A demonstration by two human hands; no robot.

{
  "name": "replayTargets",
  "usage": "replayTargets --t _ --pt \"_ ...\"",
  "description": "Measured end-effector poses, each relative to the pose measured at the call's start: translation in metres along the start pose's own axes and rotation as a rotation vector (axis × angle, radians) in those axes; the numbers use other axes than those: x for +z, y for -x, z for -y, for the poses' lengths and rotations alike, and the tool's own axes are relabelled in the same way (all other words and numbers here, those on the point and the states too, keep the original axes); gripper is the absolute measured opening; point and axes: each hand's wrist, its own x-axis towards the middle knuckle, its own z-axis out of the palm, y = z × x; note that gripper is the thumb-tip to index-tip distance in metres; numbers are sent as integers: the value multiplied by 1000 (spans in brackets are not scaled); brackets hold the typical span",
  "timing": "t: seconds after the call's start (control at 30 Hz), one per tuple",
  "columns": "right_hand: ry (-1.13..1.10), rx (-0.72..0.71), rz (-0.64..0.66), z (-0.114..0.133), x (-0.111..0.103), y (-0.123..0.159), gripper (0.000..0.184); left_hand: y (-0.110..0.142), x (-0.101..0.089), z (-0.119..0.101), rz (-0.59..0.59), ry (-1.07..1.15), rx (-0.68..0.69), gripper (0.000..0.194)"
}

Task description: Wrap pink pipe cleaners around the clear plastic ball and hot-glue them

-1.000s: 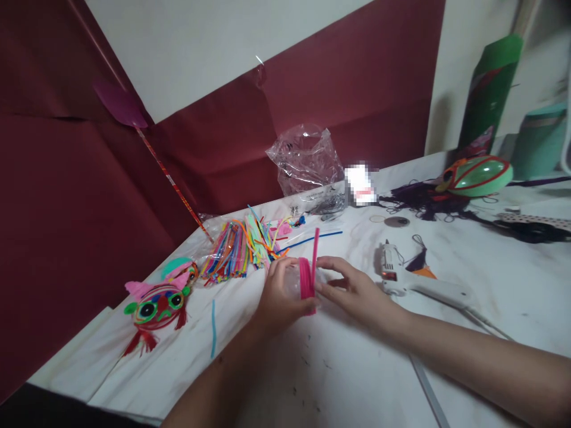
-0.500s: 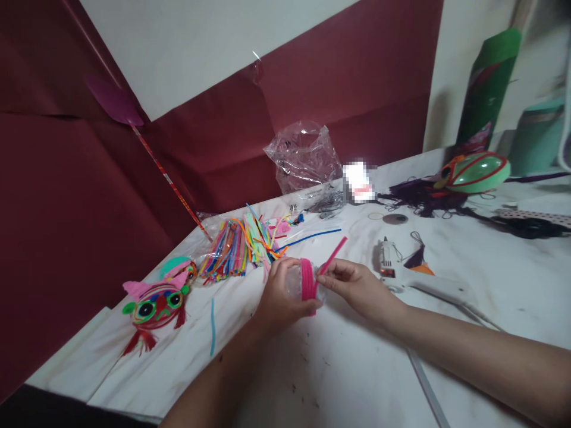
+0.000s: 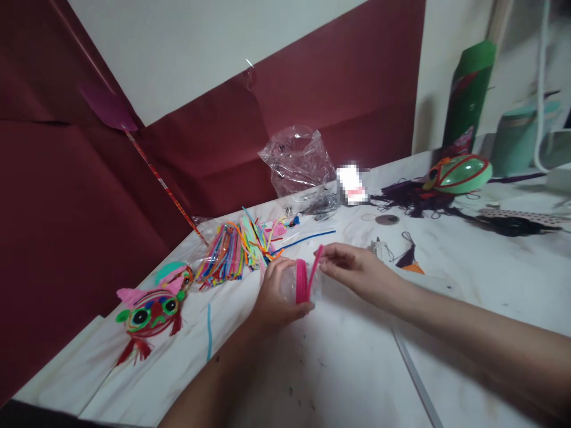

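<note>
My left hand (image 3: 274, 294) is wrapped round a clear plastic piece (image 3: 288, 284), rounded in outline, with its thumb along the lower edge. Bright pink pipe cleaner windings (image 3: 302, 280) form a band about its middle. One loose pink pipe cleaner end (image 3: 314, 270) slants up from the band. At its upper tip, the closed thumb and fingers of my right hand (image 3: 348, 266) hold it. Part of the clear piece is covered by my left fingers.
Bundled coloured pipe cleaners (image 3: 227, 255) lie beyond my left hand, near a blue pipe cleaner (image 3: 303, 239). A decorated animal face (image 3: 154, 312) sits at left. Partly hidden by my right arm is a glue gun (image 3: 379, 248). A green balloon-like piece (image 3: 466, 174) lies at back right.
My right fingers have shifted from the base of the loose pink end to its upper tip. That end now stands steeper and closer to the band. The camera view has turned slightly right.
</note>
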Motion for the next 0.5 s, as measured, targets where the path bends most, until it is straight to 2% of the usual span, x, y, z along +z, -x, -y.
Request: replayTargets --t 0.1,0.17,0.23,0.3,0.4,0.5 --pt "262 -8 -44 3 -29 -6 27 -1 -3 7 -18 97 -36 77" --pt "519 -48 -39 -3 -52 -7 24 -3 -4 11 -3 284 -117 85" --pt "843 -101 18 -12 -75 -3 22 -4 -4 15 27 486 -197 94" --pt "1090 -47 66 -25 -96 4 19 -6 -4 16 34 600 -239 97" --pt "1223 137 77 -42 -116 17 25 -7 -4 17 -6 632 -249 96" --pt "1151 151 44 -56 -121 29 20 -8 -4 18 -42 640 -246 95"
